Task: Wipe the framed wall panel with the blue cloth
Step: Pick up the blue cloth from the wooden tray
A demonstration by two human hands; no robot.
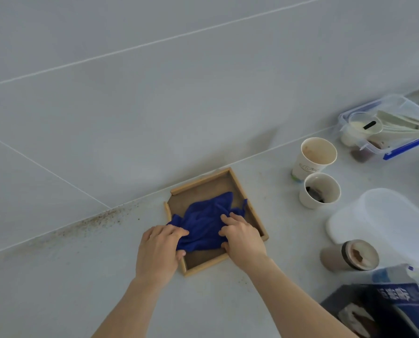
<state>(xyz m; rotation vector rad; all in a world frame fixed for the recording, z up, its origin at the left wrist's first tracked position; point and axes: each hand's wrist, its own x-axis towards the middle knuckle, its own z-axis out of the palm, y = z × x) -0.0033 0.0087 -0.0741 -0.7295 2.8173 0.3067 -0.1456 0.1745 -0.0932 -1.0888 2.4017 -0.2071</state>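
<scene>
A small brown panel with a light wooden frame (240, 189) lies flat on the pale surface, close to the tiled wall. A crumpled blue cloth (204, 222) covers much of its inside. My left hand (158, 250) grips the cloth's near left corner, over the frame's left side. My right hand (243, 236) presses down on the cloth's right part, fingers bent over it, thumb at the frame's near edge. The panel's far corner and near strip stay uncovered.
Brown specks (91, 223) litter the seam to the left. To the right stand two paper cups (316, 157) (320, 190), a lidded tumbler (352, 256), a clear box with tools (386, 128), a white tub (386, 215) and a blue carton (386, 308).
</scene>
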